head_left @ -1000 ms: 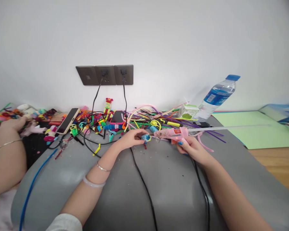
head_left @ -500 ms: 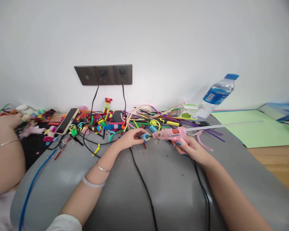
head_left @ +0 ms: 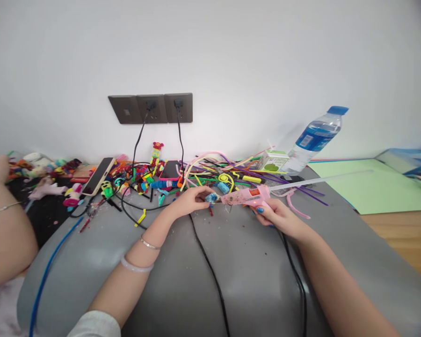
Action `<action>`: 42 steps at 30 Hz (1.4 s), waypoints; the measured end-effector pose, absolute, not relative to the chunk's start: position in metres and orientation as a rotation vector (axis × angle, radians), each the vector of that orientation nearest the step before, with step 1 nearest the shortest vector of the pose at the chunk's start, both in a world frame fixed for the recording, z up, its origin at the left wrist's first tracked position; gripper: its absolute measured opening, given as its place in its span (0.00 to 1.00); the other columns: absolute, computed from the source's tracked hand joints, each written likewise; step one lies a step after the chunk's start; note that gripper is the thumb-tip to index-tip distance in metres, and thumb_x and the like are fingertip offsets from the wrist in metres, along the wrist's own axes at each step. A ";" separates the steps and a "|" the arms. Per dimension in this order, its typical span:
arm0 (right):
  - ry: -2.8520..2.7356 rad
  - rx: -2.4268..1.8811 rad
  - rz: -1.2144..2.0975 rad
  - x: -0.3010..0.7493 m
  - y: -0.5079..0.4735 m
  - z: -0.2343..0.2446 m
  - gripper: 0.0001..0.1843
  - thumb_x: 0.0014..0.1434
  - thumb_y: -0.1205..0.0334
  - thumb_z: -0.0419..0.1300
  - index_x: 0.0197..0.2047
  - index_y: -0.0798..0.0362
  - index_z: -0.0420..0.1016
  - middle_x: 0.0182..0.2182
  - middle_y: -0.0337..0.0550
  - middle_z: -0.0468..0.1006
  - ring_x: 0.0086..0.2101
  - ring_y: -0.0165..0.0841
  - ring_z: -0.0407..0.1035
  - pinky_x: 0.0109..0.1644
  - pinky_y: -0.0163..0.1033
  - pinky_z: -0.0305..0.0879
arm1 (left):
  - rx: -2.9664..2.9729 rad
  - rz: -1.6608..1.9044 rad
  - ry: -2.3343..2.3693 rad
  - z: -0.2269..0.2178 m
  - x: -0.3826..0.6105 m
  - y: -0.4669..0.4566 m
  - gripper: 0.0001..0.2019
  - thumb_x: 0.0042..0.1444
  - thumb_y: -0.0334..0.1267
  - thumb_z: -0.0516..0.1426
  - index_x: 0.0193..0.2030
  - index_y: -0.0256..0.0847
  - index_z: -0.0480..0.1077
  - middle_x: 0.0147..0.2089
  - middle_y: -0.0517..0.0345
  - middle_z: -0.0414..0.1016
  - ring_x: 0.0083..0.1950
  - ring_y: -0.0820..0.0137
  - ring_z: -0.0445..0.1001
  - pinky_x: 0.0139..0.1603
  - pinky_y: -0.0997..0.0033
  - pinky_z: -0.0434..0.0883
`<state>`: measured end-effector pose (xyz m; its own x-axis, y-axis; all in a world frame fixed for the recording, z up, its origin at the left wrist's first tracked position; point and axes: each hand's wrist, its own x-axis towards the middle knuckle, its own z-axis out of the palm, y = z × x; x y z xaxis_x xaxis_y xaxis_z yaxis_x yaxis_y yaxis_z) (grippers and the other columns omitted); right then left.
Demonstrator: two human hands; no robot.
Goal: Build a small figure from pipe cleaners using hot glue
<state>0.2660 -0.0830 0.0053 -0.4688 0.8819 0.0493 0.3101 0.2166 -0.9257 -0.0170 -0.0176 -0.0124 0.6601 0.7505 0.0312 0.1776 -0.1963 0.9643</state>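
Observation:
My left hand [head_left: 192, 200] pinches a small blue fuzzy piece [head_left: 211, 198] between thumb and fingers, a little above the grey tabletop [head_left: 182, 281]. My right hand [head_left: 279, 216] is wrapped round the handle of a pink hot glue gun [head_left: 247, 195], held level with its nozzle pointing left. The nozzle tip is at the blue piece; whether they touch I cannot tell. A long pale glue stick [head_left: 312, 181] sticks out of the gun's back. A small orange light glows on the gun's side.
Colourful pipe cleaners [head_left: 224, 164] lie heaped along the wall. A water bottle [head_left: 315, 138], a small green-and-white carton [head_left: 273, 161] and a phone [head_left: 98, 176] are near them. Black cables [head_left: 210, 269] cross the table. Green paper [head_left: 379, 187] lies right; another person's arm [head_left: 7, 224] is left.
The glue gun has tilted slightly, its glue stick's far end shifting a little left. My left hand stays almost still. The other person's hand has moved left.

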 end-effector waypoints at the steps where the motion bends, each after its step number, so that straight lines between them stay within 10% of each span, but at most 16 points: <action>1: -1.899 -1.110 1.226 0.266 -0.083 0.005 0.30 0.61 0.34 0.49 0.22 0.51 0.58 0.14 0.33 0.56 0.18 0.25 0.45 0.22 0.35 0.44 | 1.724 0.620 0.754 -0.013 -0.017 -0.017 0.15 0.51 0.30 0.59 0.48 0.38 0.71 0.45 0.53 0.75 0.45 0.67 0.74 0.48 0.68 0.70; 42: -1.880 -1.187 1.183 0.273 -0.083 0.001 0.31 0.60 0.34 0.51 0.25 0.54 0.66 0.14 0.33 0.56 0.18 0.25 0.48 0.23 0.35 0.46 | 1.705 0.646 0.741 -0.014 -0.017 -0.018 0.14 0.52 0.31 0.60 0.47 0.38 0.71 0.45 0.53 0.76 0.45 0.67 0.75 0.48 0.67 0.70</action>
